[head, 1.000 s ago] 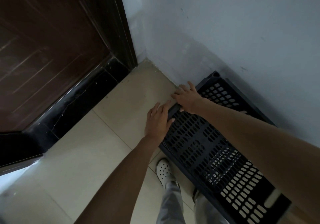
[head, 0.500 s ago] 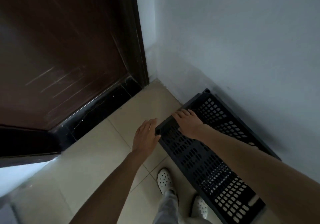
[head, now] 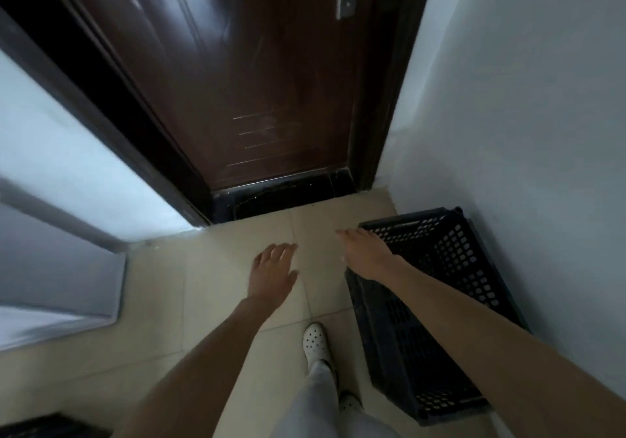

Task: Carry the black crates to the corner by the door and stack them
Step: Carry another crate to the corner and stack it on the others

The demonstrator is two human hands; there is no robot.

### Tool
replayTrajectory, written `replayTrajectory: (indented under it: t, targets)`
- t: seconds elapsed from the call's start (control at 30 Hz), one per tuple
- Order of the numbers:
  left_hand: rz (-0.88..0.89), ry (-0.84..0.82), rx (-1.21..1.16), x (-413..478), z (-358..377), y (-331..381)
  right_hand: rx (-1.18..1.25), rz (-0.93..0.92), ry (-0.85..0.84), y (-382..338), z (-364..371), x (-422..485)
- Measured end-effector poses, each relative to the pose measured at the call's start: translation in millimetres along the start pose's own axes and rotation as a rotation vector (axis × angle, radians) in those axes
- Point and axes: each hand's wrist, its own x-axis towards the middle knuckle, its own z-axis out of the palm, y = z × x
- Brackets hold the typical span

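While the left hand [head: 272,271] hovers over the tiled floor [head: 216,288] with fingers relaxed, holding nothing, the right hand [head: 367,251] is spread flat and empty above the black crate's [head: 450,251] left rim; contact cannot be told. The crate lies on the floor against the wall [head: 525,132], in the corner beside the door [head: 271,81]. 1 white shoe [head: 315,342] stands near it.
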Motion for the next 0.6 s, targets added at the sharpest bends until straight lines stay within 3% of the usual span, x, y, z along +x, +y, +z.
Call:
replayTrajectory:
  t: [0.2, 0.6]
  targets:
    - [-0.257, 0.085, 0.082, -117, -28, -78, -0.129, -0.21, -0.015, -98, 8, -14]
    - [-0.825, 0.218, -0.083, -364, -50, -217, -0.483, -0.711, -0.061, -378, 61, -37]
